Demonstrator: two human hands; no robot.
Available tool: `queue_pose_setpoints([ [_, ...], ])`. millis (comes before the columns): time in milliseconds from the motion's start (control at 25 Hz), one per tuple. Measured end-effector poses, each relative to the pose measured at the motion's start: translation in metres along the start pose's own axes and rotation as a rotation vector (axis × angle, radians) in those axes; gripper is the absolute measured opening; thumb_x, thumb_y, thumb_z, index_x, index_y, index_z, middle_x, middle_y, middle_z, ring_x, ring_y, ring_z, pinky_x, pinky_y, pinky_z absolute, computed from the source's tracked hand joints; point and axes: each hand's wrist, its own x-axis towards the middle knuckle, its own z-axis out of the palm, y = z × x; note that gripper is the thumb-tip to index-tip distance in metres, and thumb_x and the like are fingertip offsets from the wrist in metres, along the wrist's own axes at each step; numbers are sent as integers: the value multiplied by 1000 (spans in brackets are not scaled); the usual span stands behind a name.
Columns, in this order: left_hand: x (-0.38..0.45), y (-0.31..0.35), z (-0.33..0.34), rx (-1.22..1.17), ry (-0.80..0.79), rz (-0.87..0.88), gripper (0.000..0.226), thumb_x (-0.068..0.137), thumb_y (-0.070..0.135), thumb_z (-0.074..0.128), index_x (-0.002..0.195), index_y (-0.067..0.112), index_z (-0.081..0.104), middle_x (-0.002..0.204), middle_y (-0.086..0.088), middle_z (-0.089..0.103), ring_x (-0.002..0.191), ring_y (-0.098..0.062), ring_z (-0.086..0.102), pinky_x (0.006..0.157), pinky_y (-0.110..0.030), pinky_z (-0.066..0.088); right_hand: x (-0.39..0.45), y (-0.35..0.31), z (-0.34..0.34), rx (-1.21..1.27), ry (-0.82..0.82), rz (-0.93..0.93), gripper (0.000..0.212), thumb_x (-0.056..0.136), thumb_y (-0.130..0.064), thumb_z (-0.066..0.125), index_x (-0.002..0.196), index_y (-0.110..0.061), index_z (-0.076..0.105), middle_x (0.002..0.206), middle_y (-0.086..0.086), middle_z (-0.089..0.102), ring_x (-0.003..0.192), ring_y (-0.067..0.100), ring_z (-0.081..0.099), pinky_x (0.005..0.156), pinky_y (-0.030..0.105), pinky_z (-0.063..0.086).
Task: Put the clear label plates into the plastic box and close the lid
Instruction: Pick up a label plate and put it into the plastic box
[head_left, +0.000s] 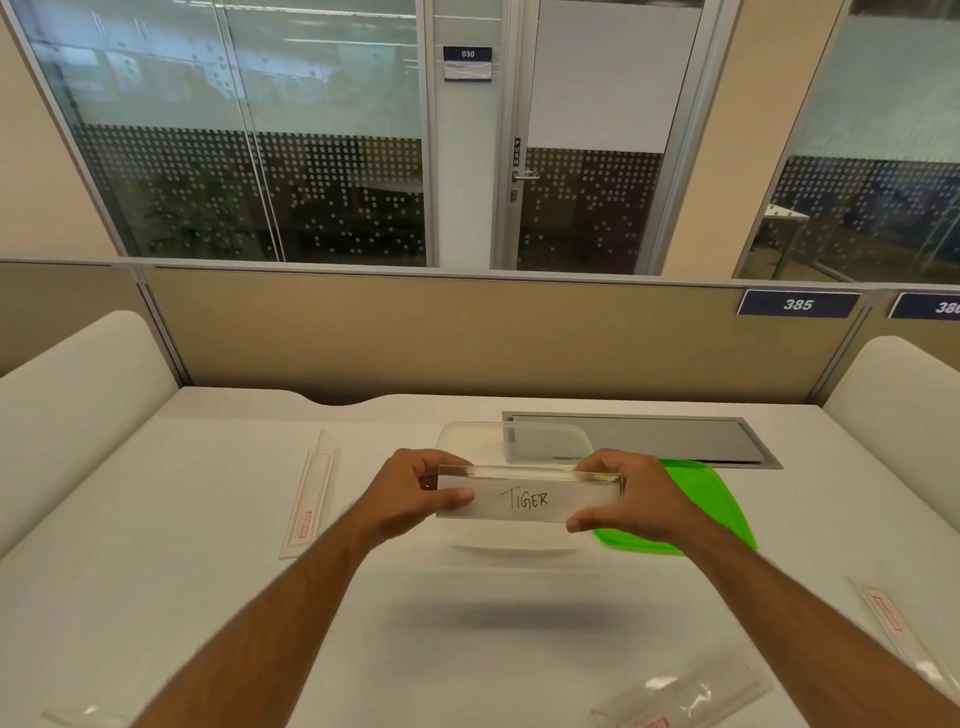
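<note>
I have one clear label plate (527, 499) up off the desk, held level above the clear plastic box (457, 434), which sits open near the middle of the white desk (208, 519); the plate carries a paper insert with TIGER handwritten on it. My left hand (410, 491) pinches the plate's left end, thumb on the front face and fingers curled over the top edge. My right hand (631, 493) pinches the right end the same way, so both hands are closed on this single plate. Just right of the box, partly under my right hand, lies one green lid (696, 499), flat on the desk and off the box. Counting outward, I see one more plate in a sleeve with red print (309, 501) lying well to the left of the box, and another sleeved plate (891, 618) at the right edge. Near the lower right there is one crinkled clear wrapper (685, 693), and a second wrapper scrap (85, 714) shows at the lower left corner. Behind the box a grey cable hatch (675, 439) is set into the desk, and the partition beyond carries a plaque reading 385 (797, 304).
</note>
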Motion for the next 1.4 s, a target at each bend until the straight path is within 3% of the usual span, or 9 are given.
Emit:
queue_pose_setpoints([
  [80, 20, 4, -4, 121, -4, -2, 34, 80, 18, 80, 113, 14, 72, 107, -5, 75, 99, -21, 71, 81, -29, 61, 23, 3, -2, -77, -41, -22, 65, 38, -57, 91, 95, -33, 72, 90, -16, 73, 82, -3, 66, 77, 16, 53],
  [280, 67, -1, -7, 547, -2, 22, 43, 84, 26, 76, 126, 18, 67, 126, -2, 67, 112, -18, 62, 93, -25, 52, 75, 10, 7, -364, -141, -49, 67, 57, -57, 83, 115, -27, 68, 110, -7, 72, 100, 13, 64, 87, 24, 49],
  [400, 89, -12, -5, 773, -48, 0, 46, 88, 30, 71, 133, 21, 61, 133, -4, 61, 119, -21, 56, 98, -28, 43, 99, 14, 19, -605, -240, -65, 65, 66, -62, 74, 119, -27, 62, 114, -1, 70, 103, 22, 61, 83, 30, 49],
  [560, 113, -24, 7, 1161, -137, -10, 38, 91, 34, 66, 127, 24, 62, 124, -9, 60, 114, -28, 52, 94, -35, 45, 122, 21, 39, -776, -354, -23, 47, 73, -53, 74, 104, -21, 62, 107, 9, 66, 100, 29, 62, 77, 34, 48],
  [720, 128, -35, 26, 1441, -235, 29, 28, 92, 27, 63, 117, 13, 63, 112, -13, 67, 104, -29, 58, 90, -35, 41, 132, 29, 59, -902, -432, 3, 45, 79, -40, 74, 113, -13, 60, 117, 14, 62, 106, 33, 60, 83, 37, 49],
  [880, 136, -45, 36, 1516, -276, -10, 30, 91, 14, 64, 119, 6, 60, 115, -17, 65, 103, -33, 63, 84, -39, 50, 135, 33, 72, -984, -447, -13, 46, 81, -33, 72, 119, -10, 58, 121, 15, 60, 108, 34, 61, 85, 39, 50],
  [1040, 142, -48, 39, 1543, -297, -21, 32, 91, 9, 62, 121, 4, 58, 119, -18, 62, 107, -35, 63, 86, -41, 52, 136, 34, 79, -1039, -465, -19, 44, 83, -30, 70, 120, -10, 59, 121, 14, 61, 108, 34, 61, 85, 40, 50],
  [1400, 138, -47, 44, 1567, -302, -20, 33, 92, 14, 63, 124, 5, 58, 116, -16, 65, 104, -32, 65, 88, -41, 52, 133, 32, 78, -1049, -493, -14, 41, 84, -29, 69, 120, -10, 59, 121, 14, 61, 108, 34, 62, 86, 40, 51],
])
